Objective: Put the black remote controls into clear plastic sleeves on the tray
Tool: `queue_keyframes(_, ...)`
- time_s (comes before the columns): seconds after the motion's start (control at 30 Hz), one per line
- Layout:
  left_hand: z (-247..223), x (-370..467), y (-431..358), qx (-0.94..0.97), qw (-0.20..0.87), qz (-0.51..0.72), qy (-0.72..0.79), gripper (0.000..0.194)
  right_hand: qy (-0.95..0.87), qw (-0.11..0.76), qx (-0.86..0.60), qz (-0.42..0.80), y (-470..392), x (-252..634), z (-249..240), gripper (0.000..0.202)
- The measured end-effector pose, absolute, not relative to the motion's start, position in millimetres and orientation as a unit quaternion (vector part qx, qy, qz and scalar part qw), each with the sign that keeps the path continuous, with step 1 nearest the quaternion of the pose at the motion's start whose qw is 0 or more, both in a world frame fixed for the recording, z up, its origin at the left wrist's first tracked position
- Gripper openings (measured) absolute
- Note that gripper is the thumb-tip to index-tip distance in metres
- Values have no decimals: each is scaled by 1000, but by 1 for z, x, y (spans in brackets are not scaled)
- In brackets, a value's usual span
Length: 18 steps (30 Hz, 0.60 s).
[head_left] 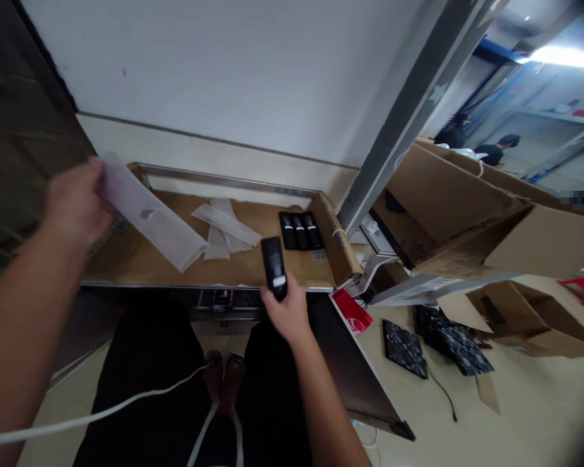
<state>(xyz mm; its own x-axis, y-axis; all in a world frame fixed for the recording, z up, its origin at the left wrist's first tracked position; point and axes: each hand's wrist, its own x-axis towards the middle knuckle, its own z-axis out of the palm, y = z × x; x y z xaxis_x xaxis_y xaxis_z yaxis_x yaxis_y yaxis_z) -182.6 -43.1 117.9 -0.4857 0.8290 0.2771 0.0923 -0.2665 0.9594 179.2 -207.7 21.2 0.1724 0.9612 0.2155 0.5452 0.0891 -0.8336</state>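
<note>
In my left hand [78, 201], raised over the left of the shelf, is one end of a translucent white plastic sleeve [153, 217]; its other end slants down to the right. My right hand [288, 308] grips the lower end of a black remote control [273, 263] with a small white label, at the shelf's front edge. Just beyond it, three similar black remotes [300, 230] lie side by side on the cardboard-lined shelf [253, 272]. Between the hands, several more flat plastic sleeves [226, 227] lie crossed over each other.
An upturned cardboard edge [338, 240] bounds the shelf's right side. A grey metal post [409, 104] rises behind it. Right of that stand a large open carton [462, 201] and another box [530, 318] on the floor, near dark patterned panels [403, 347]. A white cable [126, 402] crosses my lap.
</note>
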Motion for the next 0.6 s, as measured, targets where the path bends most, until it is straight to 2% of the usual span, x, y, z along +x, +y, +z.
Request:
queue_keyframes(0.07, 86, -163, -31, 353, 329, 640, 598, 25, -609, 398, -675, 125, -165, 188, 42, 47)
queue_keyframes(0.13, 53, -149, -29, 395, 269, 584, 657, 20, -632, 342, -695, 44, -124, 189, 55, 63)
queue_keyframes(0.23, 23, -147, -29, 473, 191, 531, 677, 21, -657, 247, -712, -27, -74, 178, 56, 70)
queue_keyframes(0.37, 18, -157, -25, 473, 221, 542, 659, 23, -665, 179, -719, -91, -37, 163, 32, 66)
queue_keyframes(0.6, 19, -154, -24, 449, 249, 561, 649, 23, -627, 206, -743, -117, -31, 162, 3, 53)
